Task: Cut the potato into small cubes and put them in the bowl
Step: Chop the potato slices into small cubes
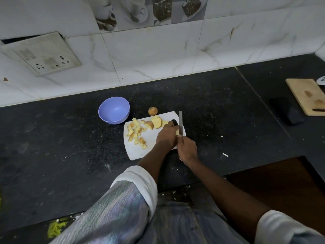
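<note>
The dark table (219, 106) carries a white cutting board (149, 148), with the purple bowl (114, 110) just beside its far left corner. Potato chunks (135, 132) lie on the board. The right hand (187, 148) grips the knife (180, 120); the left hand (166, 137) pinches a potato piece (177, 132) against the blade.
</note>
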